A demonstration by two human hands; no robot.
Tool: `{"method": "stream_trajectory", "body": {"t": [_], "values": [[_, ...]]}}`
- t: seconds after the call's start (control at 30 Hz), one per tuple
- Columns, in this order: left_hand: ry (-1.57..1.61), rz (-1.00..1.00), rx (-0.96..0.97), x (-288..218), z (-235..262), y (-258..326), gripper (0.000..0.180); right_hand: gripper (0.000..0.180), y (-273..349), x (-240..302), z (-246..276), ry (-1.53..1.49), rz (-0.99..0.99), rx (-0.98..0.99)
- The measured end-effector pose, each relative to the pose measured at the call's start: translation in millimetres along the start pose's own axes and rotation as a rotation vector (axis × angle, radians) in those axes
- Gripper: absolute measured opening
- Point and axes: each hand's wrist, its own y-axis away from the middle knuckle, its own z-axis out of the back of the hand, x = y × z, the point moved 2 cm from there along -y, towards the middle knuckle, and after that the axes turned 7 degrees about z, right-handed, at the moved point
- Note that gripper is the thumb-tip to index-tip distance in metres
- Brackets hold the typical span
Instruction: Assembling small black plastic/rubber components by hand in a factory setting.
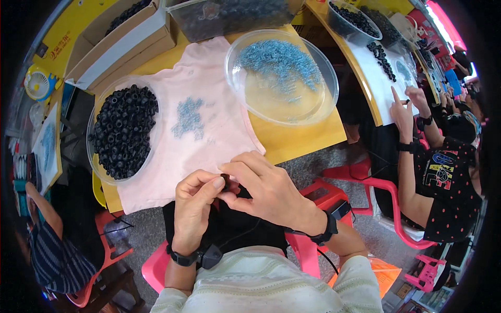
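Just past the near edge of the table, my left hand (194, 204) pinches a small black hollow piece (225, 180) between thumb and fingers. My right hand (266, 192) meets it from the other side, its fingertips closed on the same piece; anything else between them is hidden. Beyond my hands lies a pale pink cloth (156, 180) with a small heap of tiny clear-blue pieces (188, 119) on it. A round tub of similar black pieces (124, 130) stands to the left. At the back right, a clear round tray (271, 110) contains more blue pieces (279, 60).
A cardboard box (122, 52) and a clear bin (229, 21) of dark pieces line the table's back. Rightward, a co-worker's hands (404, 117) are over another table with black pieces (382, 61). Another person's arm (46, 208) shows at left. A red stool (329, 195) stands to my right.
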Motion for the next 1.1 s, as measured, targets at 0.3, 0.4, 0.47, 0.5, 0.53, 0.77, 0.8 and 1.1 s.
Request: {"method": "stream_trajectory", "body": {"t": [0.3,0.4,0.47,0.5,0.53,0.77,0.8,1.1], "values": [[0.004,0.054,-0.039,2.6,3.8,1.5,0.007,0.046,0.2,-1.3,-6.5,0.216,0.097,0.122],[-0.009,0.062,-0.050,3.7,3.9,1.7,0.007,0.042,0.9,-0.8,-8.1,0.226,0.102,0.139],[-0.005,0.079,-0.048,4.0,3.0,1.5,0.008,0.038,2.1,-1.4,-8.7,0.224,0.106,0.138],[-0.002,0.092,-0.047,4.2,3.0,1.8,0.008,0.036,2.7,-2.2,-8.8,0.221,0.111,0.132],[0.001,0.105,-0.045,4.5,2.9,2.2,0.008,0.034,3.2,-3.4,-8.3,0.220,0.117,0.125],[-0.039,0.102,-0.014,4.5,-3.7,8.3,0.018,0.028,0.0,-7.4,-3.5,0.232,0.129,0.120],[-0.079,0.108,0.009,4.4,-3.9,11.0,0.021,0.028,-0.3,-7.6,-3.1,0.235,0.139,0.116],[-0.110,0.086,0.032,2.0,-12.0,15.6,0.024,0.026,0.7,-6.4,-6.7,0.240,0.186,0.104]]}}
